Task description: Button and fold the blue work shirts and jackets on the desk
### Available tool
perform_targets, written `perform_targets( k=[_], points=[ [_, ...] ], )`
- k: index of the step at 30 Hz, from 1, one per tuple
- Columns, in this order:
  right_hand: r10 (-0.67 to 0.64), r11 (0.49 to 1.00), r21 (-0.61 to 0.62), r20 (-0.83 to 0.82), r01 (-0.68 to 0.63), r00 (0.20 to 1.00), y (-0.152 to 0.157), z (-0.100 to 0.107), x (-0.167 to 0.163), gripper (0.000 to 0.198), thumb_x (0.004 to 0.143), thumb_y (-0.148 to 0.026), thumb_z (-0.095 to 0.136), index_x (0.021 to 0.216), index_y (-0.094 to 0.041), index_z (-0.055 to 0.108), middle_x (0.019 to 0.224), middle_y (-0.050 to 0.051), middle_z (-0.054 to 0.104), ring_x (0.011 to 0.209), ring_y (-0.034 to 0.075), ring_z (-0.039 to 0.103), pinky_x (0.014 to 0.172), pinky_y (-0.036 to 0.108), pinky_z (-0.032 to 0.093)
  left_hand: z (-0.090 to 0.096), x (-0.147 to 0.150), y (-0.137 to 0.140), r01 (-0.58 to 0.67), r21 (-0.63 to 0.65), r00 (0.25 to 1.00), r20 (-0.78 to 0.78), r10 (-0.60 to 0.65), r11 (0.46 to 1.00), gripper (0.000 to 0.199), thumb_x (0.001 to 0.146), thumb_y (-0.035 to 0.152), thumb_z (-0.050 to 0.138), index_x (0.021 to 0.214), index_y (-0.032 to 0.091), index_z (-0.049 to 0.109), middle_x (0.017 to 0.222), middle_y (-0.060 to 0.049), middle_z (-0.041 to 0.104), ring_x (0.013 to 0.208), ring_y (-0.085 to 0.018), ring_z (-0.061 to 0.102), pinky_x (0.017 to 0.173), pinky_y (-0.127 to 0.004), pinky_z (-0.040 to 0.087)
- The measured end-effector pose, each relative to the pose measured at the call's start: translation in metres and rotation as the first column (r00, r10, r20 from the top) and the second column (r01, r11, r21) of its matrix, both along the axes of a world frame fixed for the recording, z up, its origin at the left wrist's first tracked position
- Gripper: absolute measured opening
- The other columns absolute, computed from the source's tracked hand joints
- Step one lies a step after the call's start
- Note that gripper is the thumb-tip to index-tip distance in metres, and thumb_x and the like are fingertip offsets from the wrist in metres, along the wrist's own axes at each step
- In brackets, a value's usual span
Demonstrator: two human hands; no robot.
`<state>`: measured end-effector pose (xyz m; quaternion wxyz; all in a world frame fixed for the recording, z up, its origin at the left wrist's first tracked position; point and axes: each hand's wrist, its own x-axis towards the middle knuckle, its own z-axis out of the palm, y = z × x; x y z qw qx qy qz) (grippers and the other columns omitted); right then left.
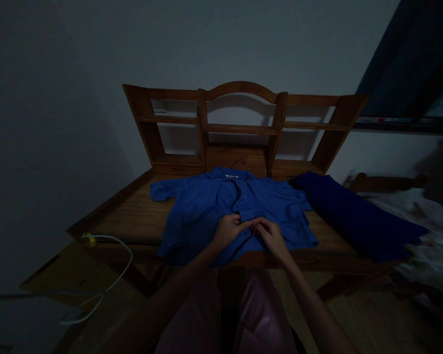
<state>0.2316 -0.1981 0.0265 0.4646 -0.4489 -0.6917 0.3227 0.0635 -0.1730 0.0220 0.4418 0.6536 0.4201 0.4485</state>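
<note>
A blue short-sleeved shirt [203, 206] lies spread on the wooden desk [133, 211], its collar and white label toward the back. Both hands meet at the shirt's front opening, low on the garment. My left hand [229, 227] pinches the cloth edge between thumb and fingers. Close beside it, my right hand [269, 233] also pinches the fabric, its fingertips almost touching the left thumb. Any button between the fingertips is too small and dark to make out. Part of the shirt's lower edge hangs over the front of the desk.
A wooden shelf unit [239, 130] stands at the back of the desk against the wall. Dark blue folded cloth [347, 211] lies on the right side. A white cable [127, 246] loops over the left front edge. White plastic bags [424, 216] are heaped at the far right.
</note>
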Motion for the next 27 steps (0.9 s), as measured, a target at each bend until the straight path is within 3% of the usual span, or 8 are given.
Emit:
perform_targets(
  k=[13,20,27],
  points=[
    [-0.047,0.999,-0.019,-0.28,0.044,0.959,0.0024,-0.0007,0.0011,0.017,0.082,-0.032,0.046,0.082,-0.018,0.055,0.069,0.002,0.057,0.059,0.014,0.055,0.059,0.025,0.044,-0.0038,0.0031,0.0033,-0.093,0.039,0.993,-0.064,0.096,0.995,0.029,0.073,0.043,0.062,0.075,0.014,0.061,0.062,-0.002,0.063,0.056,-0.015,0.059,0.05,-0.021,0.041],
    [-0.052,0.998,-0.048,-0.324,0.038,0.945,0.0005,0.0039,0.0021,0.02,0.083,-0.036,0.046,0.081,-0.018,0.055,0.067,0.001,0.056,0.058,0.013,0.053,0.057,0.024,0.042,-0.0049,0.0049,0.0028,-0.105,0.067,0.99,-0.084,0.11,0.992,0.031,0.076,0.045,0.058,0.07,0.015,0.057,0.054,0.001,0.056,0.047,-0.011,0.051,0.044,-0.02,0.034],
    [-0.031,0.997,-0.081,-0.371,0.001,0.928,0.0001,0.0037,0.0025,0.021,0.083,-0.037,0.047,0.081,-0.018,0.055,0.068,0.002,0.057,0.057,0.013,0.053,0.056,0.025,0.042,-0.0049,0.0025,0.0024,-0.097,0.079,0.989,-0.107,0.105,0.992,0.039,0.081,0.051,0.05,0.063,0.016,0.051,0.049,0.002,0.052,0.045,-0.011,0.051,0.045,-0.021,0.035]
  ],
)
